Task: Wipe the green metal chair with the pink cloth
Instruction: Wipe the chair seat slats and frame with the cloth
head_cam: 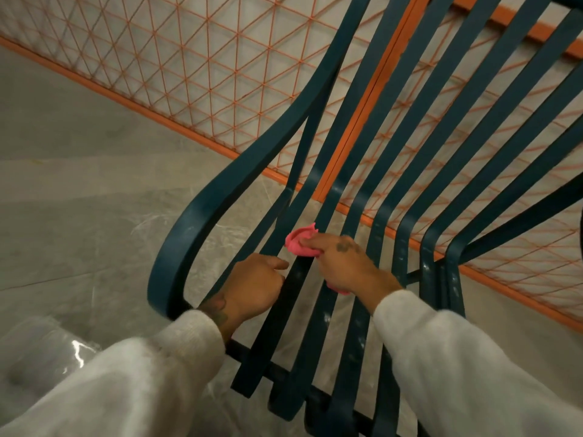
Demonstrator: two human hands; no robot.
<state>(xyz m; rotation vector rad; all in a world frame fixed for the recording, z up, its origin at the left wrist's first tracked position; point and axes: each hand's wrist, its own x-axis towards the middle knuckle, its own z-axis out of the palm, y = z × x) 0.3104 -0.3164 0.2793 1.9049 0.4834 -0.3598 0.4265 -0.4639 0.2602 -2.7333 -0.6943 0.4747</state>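
A: Hand status?
B: My right hand (345, 263) grips the bunched pink cloth (301, 242), pressed on a seat slat of the green metal chair (186, 228). My left hand (255, 285) is curled round the neighbouring slat.
A: Chair location?
B: Right in front of me, beside the orange mesh fence (142, 110).

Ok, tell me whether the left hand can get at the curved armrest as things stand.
Probably yes: the left hand grips a slat just beside the curved armrest, with only open gaps between them; it must release the slat first.
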